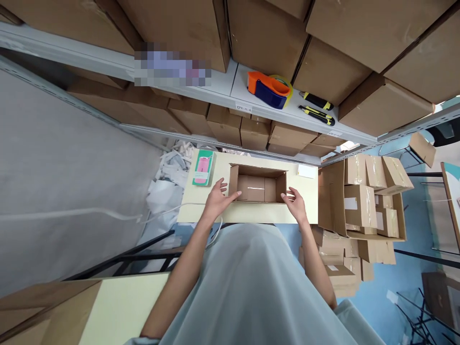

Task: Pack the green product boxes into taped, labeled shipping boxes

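Note:
An open brown cardboard box (257,188) stands on a small pale yellow table (215,215) in front of me, and I see nothing inside it. My left hand (218,197) rests against the box's left side, fingers spread and open. At the box's right side my right hand (296,202) touches the wall, fingers apart. A green package with a pink item (202,167) lies on the table's far left corner. A white card (306,171) lies at the far right corner.
A metal shelf (230,84) above holds big cartons, an orange and blue tape dispenser (269,88) and two yellow-black cutters (317,108). A large open carton of small taped boxes (362,201) stands to the right. White paper scraps (165,182) pile up on the left.

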Tool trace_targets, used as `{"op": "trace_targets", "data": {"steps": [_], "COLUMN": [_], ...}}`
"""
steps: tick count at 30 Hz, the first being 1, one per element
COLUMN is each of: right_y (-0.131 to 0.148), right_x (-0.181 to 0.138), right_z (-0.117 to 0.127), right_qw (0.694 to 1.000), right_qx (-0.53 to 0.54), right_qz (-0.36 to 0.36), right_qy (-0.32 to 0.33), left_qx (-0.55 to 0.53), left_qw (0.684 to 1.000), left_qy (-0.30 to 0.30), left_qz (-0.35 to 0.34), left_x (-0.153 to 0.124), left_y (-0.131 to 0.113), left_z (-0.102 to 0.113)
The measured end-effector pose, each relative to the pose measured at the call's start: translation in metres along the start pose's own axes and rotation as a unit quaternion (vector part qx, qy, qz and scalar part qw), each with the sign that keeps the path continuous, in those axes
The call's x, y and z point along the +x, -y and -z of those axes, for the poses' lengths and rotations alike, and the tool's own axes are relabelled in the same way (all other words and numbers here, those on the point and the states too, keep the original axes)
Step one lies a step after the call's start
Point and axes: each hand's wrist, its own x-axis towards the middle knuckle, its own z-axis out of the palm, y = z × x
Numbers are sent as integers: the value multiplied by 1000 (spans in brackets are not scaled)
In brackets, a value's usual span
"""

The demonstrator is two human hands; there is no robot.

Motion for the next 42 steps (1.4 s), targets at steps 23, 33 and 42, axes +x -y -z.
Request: {"op": "trace_targets", "data": {"steps": [23, 33, 42], "right_y": [135, 144, 83], "right_x": [-33, -62, -36], "right_z": [-79, -137, -37], "right_qw": [906, 919, 895], "right_qx": [-271, -289, -347], "right_qz": [318, 269, 208], "right_qy": [-76, -11, -190], "left_qx": [4, -48, -35], "left_qw": [983, 987, 988], "left_qy": [-183, -153, -57], "left_qz": [0, 30, -138], "left_x": [53, 96, 31], "left_y": [61, 66, 4], "left_z": [57, 43, 11]}}
